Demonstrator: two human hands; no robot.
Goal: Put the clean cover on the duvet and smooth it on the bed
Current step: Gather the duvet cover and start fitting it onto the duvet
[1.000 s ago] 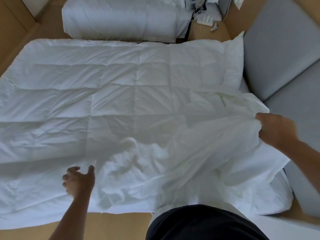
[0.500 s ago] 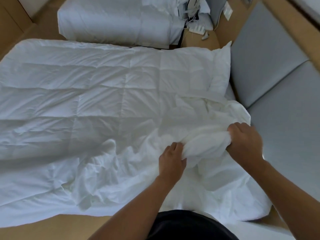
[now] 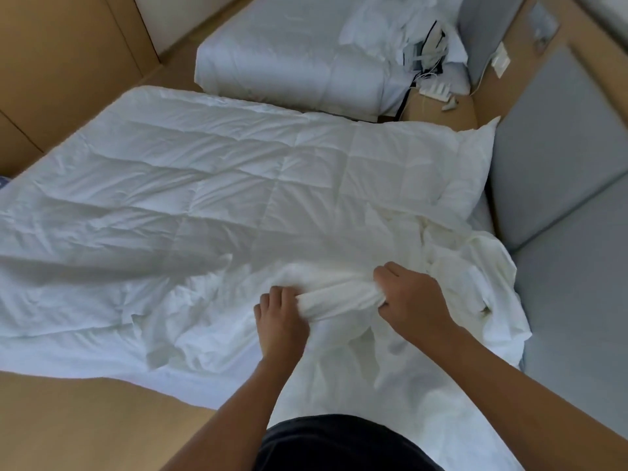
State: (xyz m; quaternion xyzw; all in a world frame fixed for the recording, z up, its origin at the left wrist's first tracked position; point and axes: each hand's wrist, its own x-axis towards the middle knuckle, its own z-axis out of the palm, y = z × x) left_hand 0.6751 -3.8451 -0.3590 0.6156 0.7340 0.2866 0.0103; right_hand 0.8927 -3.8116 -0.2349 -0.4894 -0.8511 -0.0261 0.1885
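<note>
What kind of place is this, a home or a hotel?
Most likely a bedroom, perhaps a hotel room: a quilted duvet spread out, a white-covered bed beyond it, grey padded panels on the wall. The left hand and right hand grip a white cover.

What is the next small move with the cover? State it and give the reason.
Probably draw the left hand and right hand apart along the bunch to find the opening: both grip one gathered roll of the cover, which lies crumpled on the uncovered duvet.
</note>
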